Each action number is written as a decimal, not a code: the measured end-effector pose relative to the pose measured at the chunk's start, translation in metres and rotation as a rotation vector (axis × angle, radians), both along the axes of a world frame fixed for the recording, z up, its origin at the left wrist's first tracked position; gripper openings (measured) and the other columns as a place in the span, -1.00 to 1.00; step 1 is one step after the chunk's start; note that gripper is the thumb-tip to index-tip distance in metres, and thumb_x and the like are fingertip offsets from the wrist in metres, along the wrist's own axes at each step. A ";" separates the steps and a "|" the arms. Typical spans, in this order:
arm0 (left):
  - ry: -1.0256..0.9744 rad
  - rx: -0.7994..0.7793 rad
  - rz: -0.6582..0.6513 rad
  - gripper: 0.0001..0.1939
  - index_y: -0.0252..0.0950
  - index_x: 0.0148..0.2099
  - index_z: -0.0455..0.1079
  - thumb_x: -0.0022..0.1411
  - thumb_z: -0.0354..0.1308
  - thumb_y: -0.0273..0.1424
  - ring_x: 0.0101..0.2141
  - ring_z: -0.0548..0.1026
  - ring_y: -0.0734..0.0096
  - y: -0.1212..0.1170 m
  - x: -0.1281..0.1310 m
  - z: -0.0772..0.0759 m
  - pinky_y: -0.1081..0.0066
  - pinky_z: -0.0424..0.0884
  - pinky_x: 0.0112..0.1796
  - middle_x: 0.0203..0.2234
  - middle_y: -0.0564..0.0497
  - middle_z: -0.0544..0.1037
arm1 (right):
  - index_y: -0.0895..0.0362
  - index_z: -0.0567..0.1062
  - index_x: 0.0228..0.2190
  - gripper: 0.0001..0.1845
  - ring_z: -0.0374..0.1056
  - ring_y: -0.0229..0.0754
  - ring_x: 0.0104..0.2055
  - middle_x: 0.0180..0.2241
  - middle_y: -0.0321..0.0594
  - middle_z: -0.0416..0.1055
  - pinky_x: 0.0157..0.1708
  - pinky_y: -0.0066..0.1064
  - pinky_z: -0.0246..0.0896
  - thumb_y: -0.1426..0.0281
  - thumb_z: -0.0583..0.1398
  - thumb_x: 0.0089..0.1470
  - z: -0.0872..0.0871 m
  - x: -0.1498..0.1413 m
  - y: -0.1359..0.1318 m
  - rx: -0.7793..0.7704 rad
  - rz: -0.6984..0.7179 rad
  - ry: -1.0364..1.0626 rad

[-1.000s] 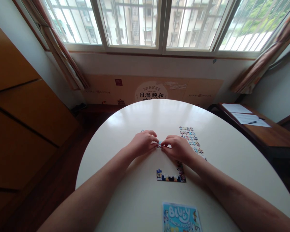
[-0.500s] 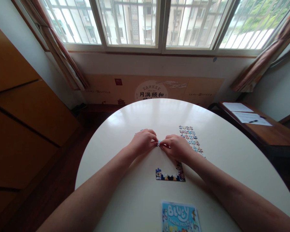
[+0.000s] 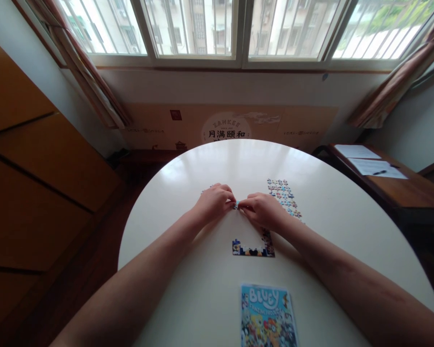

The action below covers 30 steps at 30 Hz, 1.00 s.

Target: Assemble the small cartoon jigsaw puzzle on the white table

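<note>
My left hand [image 3: 217,200] and my right hand [image 3: 262,209] meet near the middle of the white table, fingertips almost touching. Between them are small light-blue puzzle pieces [image 3: 237,205], pinched from both sides; how many there are I cannot tell. Closer to me lies a partly joined puzzle border [image 3: 253,252], its bottom edge and right side running up under my right hand. Loose puzzle pieces [image 3: 284,195] lie in rows just right of my right hand. A few more pieces show behind my left hand, mostly hidden.
A blue "Bluey" picture card or booklet [image 3: 267,315] lies at the near side of the round white table [image 3: 188,299]. To the right stands a brown desk [image 3: 415,190] with papers [image 3: 378,168] and a pen. A window and a printed cardboard panel [image 3: 188,125] are beyond the table.
The view has tipped down slightly, so the table sits higher and more of the blue card shows. Both hands keep their pinch on the pieces, with barely any movement.
</note>
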<state>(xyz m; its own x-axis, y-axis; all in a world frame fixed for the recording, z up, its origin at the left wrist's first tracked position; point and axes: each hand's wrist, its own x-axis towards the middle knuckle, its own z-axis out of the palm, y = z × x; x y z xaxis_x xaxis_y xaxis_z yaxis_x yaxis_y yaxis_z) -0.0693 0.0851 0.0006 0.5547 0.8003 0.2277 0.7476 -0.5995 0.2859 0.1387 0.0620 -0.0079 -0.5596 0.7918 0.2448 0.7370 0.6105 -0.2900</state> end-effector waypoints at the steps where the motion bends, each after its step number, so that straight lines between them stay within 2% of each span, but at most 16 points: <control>1: 0.008 0.003 -0.019 -0.87 -0.12 -0.26 0.63 0.26 0.24 -0.38 -0.16 0.48 0.25 0.000 -0.001 0.000 0.31 0.42 -0.17 -0.19 0.03 0.61 | -0.03 0.64 -0.30 -0.76 0.34 -0.20 -0.34 -0.43 -0.28 0.49 -0.35 -0.37 0.08 0.40 0.15 0.20 -0.001 0.000 0.000 0.000 0.003 -0.002; 7: 0.086 0.000 -0.156 -0.77 -0.03 -0.18 0.64 0.26 0.19 -0.43 -0.12 0.47 0.28 0.003 -0.007 0.004 0.33 0.40 -0.15 -0.08 0.05 0.60 | 0.01 0.63 -0.27 -0.74 0.36 -0.17 -0.29 -0.34 -0.23 0.52 -0.30 -0.32 0.12 0.40 0.11 0.21 -0.005 0.003 0.000 0.003 0.010 0.002; 16: 0.141 0.013 -0.141 -0.59 0.02 -0.19 0.65 0.14 0.10 -0.58 -0.10 0.47 0.28 -0.001 -0.005 0.008 0.31 0.43 -0.13 -0.04 0.09 0.58 | 0.03 0.62 -0.26 -0.71 0.34 -0.13 -0.27 -0.37 -0.21 0.50 -0.25 -0.30 0.13 0.41 0.09 0.22 -0.006 0.005 0.001 0.036 0.039 -0.024; 21: 0.068 0.045 -0.146 -0.63 -0.07 -0.28 0.65 0.16 0.08 -0.60 -0.09 0.50 0.28 0.001 -0.012 0.013 0.32 0.43 -0.15 -0.06 0.07 0.59 | 0.04 0.62 -0.26 -0.71 0.34 -0.13 -0.28 -0.38 -0.20 0.49 -0.24 -0.30 0.13 0.41 0.08 0.23 -0.007 0.004 0.000 0.044 0.049 -0.019; 23: 0.010 0.094 -0.062 -0.68 -0.13 -0.30 0.63 0.19 0.09 -0.58 -0.13 0.53 0.30 0.004 -0.023 0.020 0.35 0.43 -0.19 -0.10 0.05 0.60 | 0.06 0.61 -0.27 -0.72 0.33 -0.13 -0.29 -0.38 -0.20 0.49 -0.24 -0.30 0.13 0.41 0.08 0.24 -0.007 0.004 0.000 0.053 0.052 -0.013; 27: -0.070 0.200 0.258 -0.75 -0.19 -0.19 0.60 0.23 0.12 -0.54 -0.31 0.54 0.36 0.014 -0.052 0.033 0.37 0.44 -0.27 -0.18 0.02 0.61 | 0.06 0.60 -0.30 -0.73 0.34 -0.13 -0.30 -0.37 -0.18 0.51 -0.27 -0.31 0.14 0.45 0.09 0.21 -0.007 0.002 0.000 0.073 0.067 0.005; 30: -0.044 0.218 0.443 -0.78 -0.20 -0.17 0.60 0.24 0.14 -0.52 -0.33 0.53 0.34 0.021 -0.069 0.035 0.36 0.45 -0.27 -0.20 0.00 0.62 | 0.09 0.60 -0.29 -0.74 0.35 -0.13 -0.30 -0.37 -0.16 0.52 -0.26 -0.31 0.16 0.47 0.09 0.20 -0.007 0.002 0.000 0.129 0.084 0.049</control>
<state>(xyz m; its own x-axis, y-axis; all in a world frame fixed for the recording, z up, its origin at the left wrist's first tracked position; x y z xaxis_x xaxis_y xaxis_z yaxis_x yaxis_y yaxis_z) -0.1387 0.1065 0.0361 0.1579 0.8884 0.4312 0.9342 -0.2759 0.2262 0.1406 0.0616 -0.0148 -0.6071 0.7031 0.3702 0.6689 0.7037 -0.2395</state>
